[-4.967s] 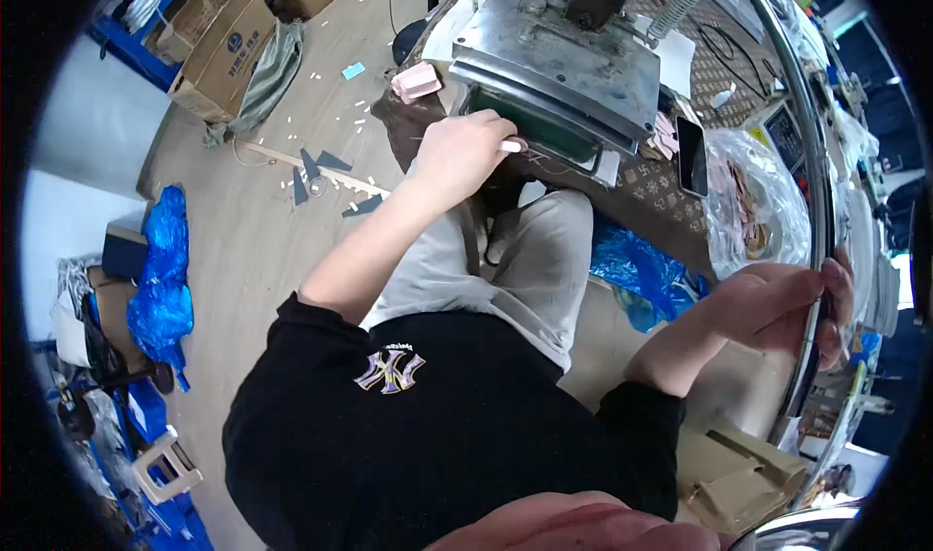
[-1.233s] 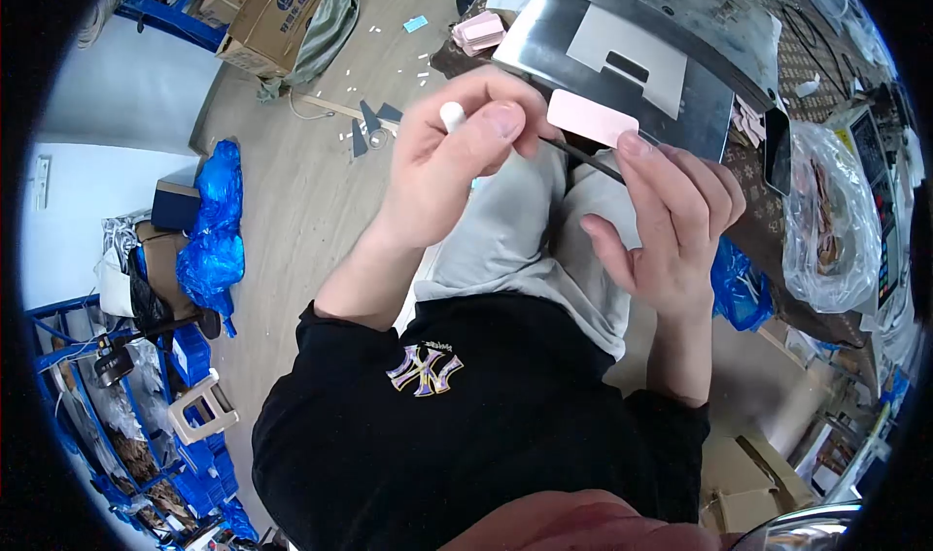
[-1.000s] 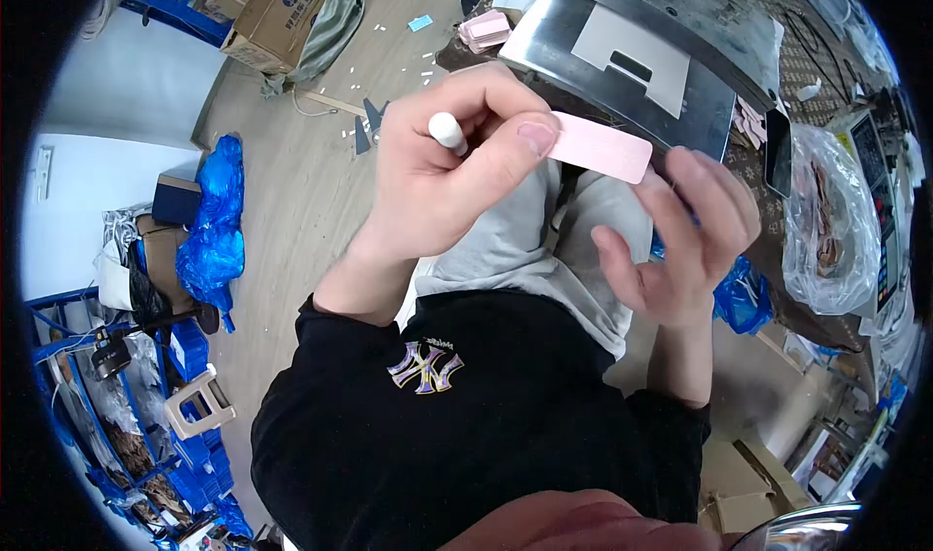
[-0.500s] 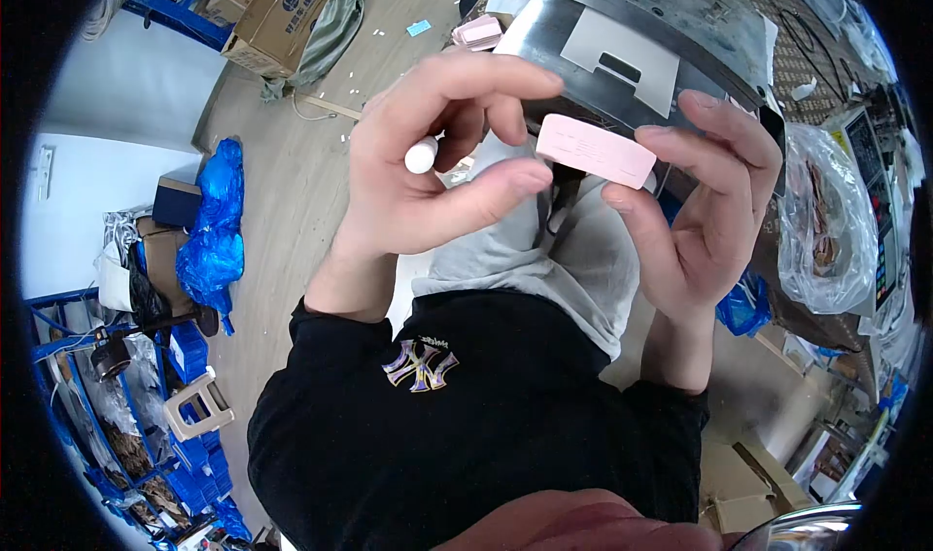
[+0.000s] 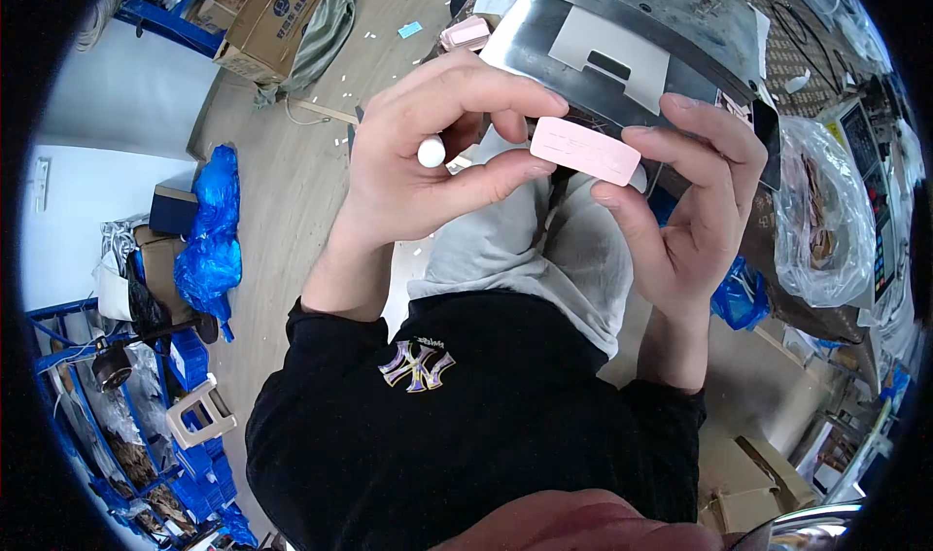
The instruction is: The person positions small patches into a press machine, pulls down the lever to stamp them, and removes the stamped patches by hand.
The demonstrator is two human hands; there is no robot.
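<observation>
A small pink block (image 5: 585,151) with rounded corners and faint lines on its face is held up between my hands. My left hand (image 5: 413,153) has its index finger and thumb at the block's left end, and the remaining fingers curl around a white stick (image 5: 431,152) whose round end faces me. I cannot tell whether that stick is a pen. My right hand (image 5: 695,201) pinches the block's right end between thumb and index finger, its other fingers bent behind.
Beyond my hands is a metal machine bed (image 5: 544,51) bearing a pale plate (image 5: 612,55) with a slot. Pink pieces (image 5: 465,33) lie at its left corner. A clear plastic bag (image 5: 824,211) is on the right. Blue wrapped bundles (image 5: 209,235) and a cardboard box (image 5: 277,21) stand left.
My left fingertips have closed in on the block's left end, where a gap showed before. Both hands and the block have shifted slightly left in view, and the block is tilted slightly differently.
</observation>
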